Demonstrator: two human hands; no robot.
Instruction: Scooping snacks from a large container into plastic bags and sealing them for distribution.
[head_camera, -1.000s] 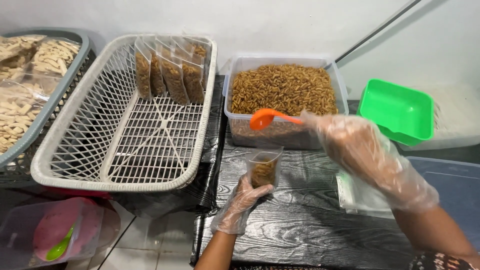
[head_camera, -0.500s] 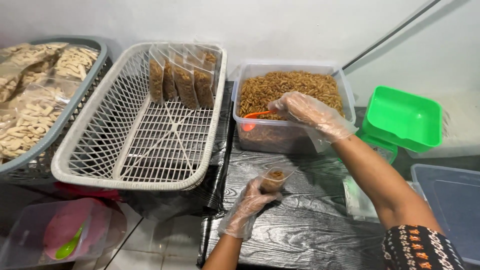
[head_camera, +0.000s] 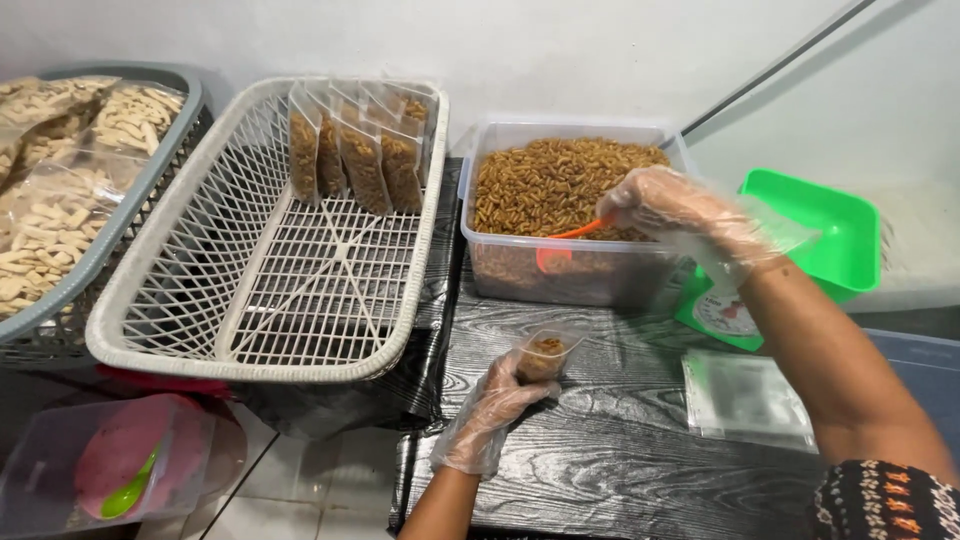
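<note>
In the head view, the left hand (head_camera: 490, 410), in a thin clear glove, has its grip closed around a small clear pouch (head_camera: 543, 355) that stands upright on the dark wood-grain counter (head_camera: 600, 450), just in front of the clear tub (head_camera: 575, 270). The pouch is open at the top and holds a little of the brown twisted snack.

The right hand (head_camera: 680, 210), also gloved, has its grip closed on the handle of an orange scoop (head_camera: 560, 250). Half a second ago the scoop lay at the left front corner of the tub; now its bowl hangs over the front wall, lower and nearer to the pouch, and the hand has moved to the right. I judge that a new portion is on its way to the pouch, but I cannot tell if the scoop is full.

Behind, the white basket (head_camera: 150, 310) holds filled pouches (head_camera: 360, 150) leaning in a row. A green tray (head_camera: 830, 240) stands to the right, and flat empty bags (head_camera: 745, 400) lie on the counter.
</note>
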